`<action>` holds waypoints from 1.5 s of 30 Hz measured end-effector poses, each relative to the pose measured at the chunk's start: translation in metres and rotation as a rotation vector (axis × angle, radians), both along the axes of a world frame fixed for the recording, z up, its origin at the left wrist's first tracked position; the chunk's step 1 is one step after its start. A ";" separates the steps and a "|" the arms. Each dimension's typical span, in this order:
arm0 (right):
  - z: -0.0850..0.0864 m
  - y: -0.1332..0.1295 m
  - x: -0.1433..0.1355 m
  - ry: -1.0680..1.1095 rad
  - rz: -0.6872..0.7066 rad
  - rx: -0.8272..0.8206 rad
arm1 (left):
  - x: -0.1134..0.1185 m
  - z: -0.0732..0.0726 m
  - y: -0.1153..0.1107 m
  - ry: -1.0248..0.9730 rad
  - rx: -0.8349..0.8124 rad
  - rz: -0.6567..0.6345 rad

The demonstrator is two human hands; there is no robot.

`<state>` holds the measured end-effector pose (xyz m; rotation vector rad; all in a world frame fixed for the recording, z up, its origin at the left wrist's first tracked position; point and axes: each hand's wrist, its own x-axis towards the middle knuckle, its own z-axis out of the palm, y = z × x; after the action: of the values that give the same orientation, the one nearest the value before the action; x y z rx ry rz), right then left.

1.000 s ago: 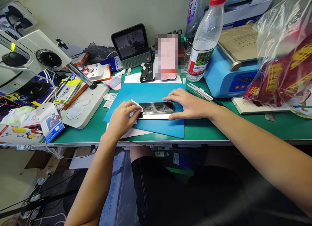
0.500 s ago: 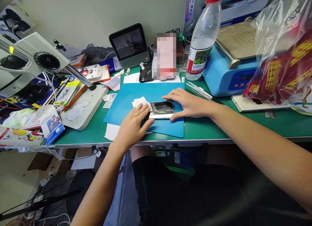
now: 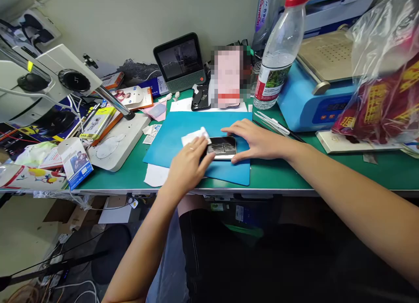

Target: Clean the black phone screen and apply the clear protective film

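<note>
A smartphone [image 3: 224, 146] with a dark, shiny, streaked face lies flat on a blue mat [image 3: 163, 137]. My left hand [image 3: 190, 163] presses a crumpled white tissue [image 3: 193, 137] under its fingertips at the phone's left end. That end of the phone is hidden beneath the hand and tissue. My right hand [image 3: 255, 139] brackets the right end, its thumb at the near corner and its forefinger stretched past the far edge. Some of its fingers are hidden, so their exact contact is unclear.
A microscope [image 3: 62, 80] on a white base stands left, among boxes and packets. Behind the mat are a smart display [image 3: 180, 61] and a black phone part [image 3: 200, 98]. To the right are a water bottle [image 3: 275, 72], tweezers [image 3: 271, 123], a blue heating plate [image 3: 301, 98] and a plastic bag [image 3: 376, 93].
My left hand has slid slightly right over the phone, and the tissue's shape has shifted under its fingers. My right hand stays at the phone's right end. The camera view has turned slightly left.
</note>
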<state>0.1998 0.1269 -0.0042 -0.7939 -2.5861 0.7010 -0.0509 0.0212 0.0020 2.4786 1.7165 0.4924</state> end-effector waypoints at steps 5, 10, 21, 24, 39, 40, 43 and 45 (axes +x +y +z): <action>0.001 -0.001 0.001 0.001 0.006 -0.023 | -0.032 -0.001 -0.015 0.035 -0.016 0.144; -0.002 -0.001 0.002 0.002 0.009 -0.020 | -0.029 -0.004 -0.036 0.062 -0.007 0.132; -0.003 0.001 0.002 0.022 0.021 0.034 | 0.035 0.003 0.002 0.027 0.010 -0.056; -0.004 0.002 0.001 0.021 0.014 0.039 | 0.029 0.004 0.004 0.049 0.021 -0.023; 0.001 0.000 -0.001 0.058 0.003 -0.017 | 0.019 0.001 0.003 0.062 0.016 0.022; 0.001 0.000 -0.001 0.061 0.003 -0.014 | 0.023 0.002 0.005 0.066 0.020 0.012; 0.000 0.001 -0.001 0.081 0.005 -0.002 | 0.023 0.005 0.006 0.077 0.016 0.025; -0.001 0.001 0.000 0.088 0.011 0.007 | 0.014 0.005 0.003 0.081 0.010 0.059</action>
<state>0.1994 0.1282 -0.0051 -0.7304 -2.5145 0.7141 -0.0369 0.0238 0.0067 2.4937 1.8259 0.4116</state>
